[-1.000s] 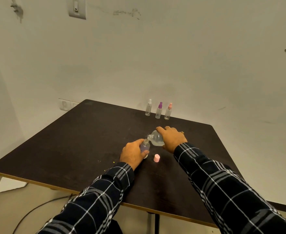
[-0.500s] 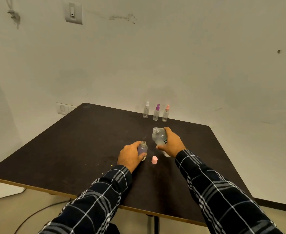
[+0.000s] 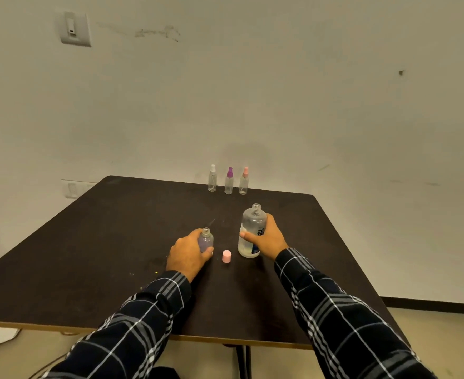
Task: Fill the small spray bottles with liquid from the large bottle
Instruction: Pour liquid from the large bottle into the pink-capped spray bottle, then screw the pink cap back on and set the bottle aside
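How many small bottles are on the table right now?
4. Three stand capped in a row at the far edge: white-topped, purple-topped, pink-topped. The uncapped fourth bottle is gripped by the left hand.

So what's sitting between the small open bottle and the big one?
A pink cap on the table, touching neither the small bottle nor the large bottle; the head view shows it.

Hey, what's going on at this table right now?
A person in plaid sleeves is filling bottles. The left hand grips a small uncapped bottle standing on the dark table. The right hand holds the large open bottle upright beside it, not pouring. A pink cap lies between them. Three capped spray bottles stand in a row at the far edge.
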